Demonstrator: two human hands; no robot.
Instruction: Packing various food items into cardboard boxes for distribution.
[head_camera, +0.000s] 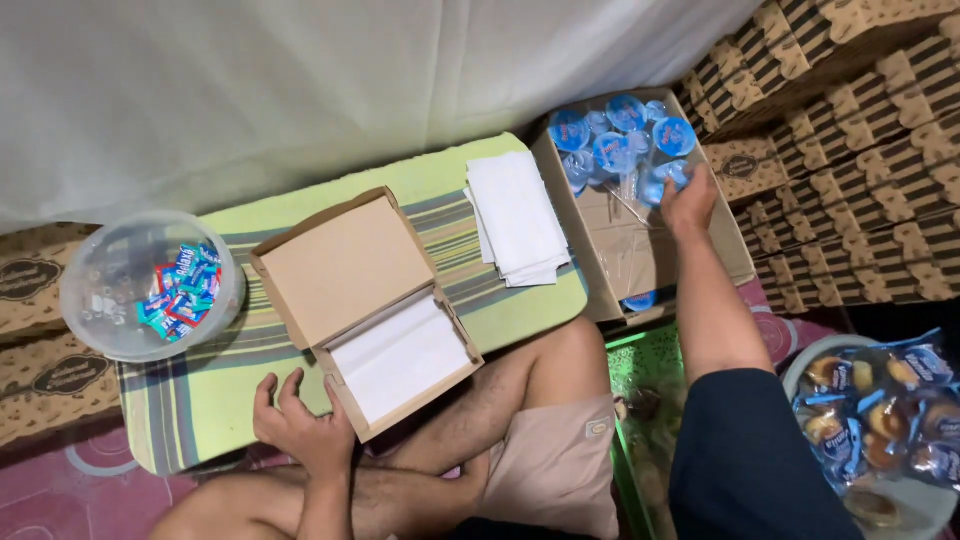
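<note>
at the centre of the low striped table an open cardboard snack box lies with its lid folded back toward 11 o'clock, so the tray half, lined with a white sheet, faces the seated person within easy reach. the left hand rests at 7 o'clock of that box, its fingers spread and curled loosely on the table just beside the box corner, gripping nothing; it reads as a steadying rest rather than a hold. the right hand is stretched out toward 1 o'clock into an open carton, its fingers closed around one blue-lidded water cup at the edge of the cluster of sealed cups packed at the carton's far end. a stack of white paper liners sits between box and carton, handy to either hand. at 9 o'clock a clear tub of wrapped candies stands on the table edge, and at 4 o'clock a bowl of wrapped pastries waits by the right arm. folded printed boxes are stacked at 2 o'clock, well apart from the hands.
</note>
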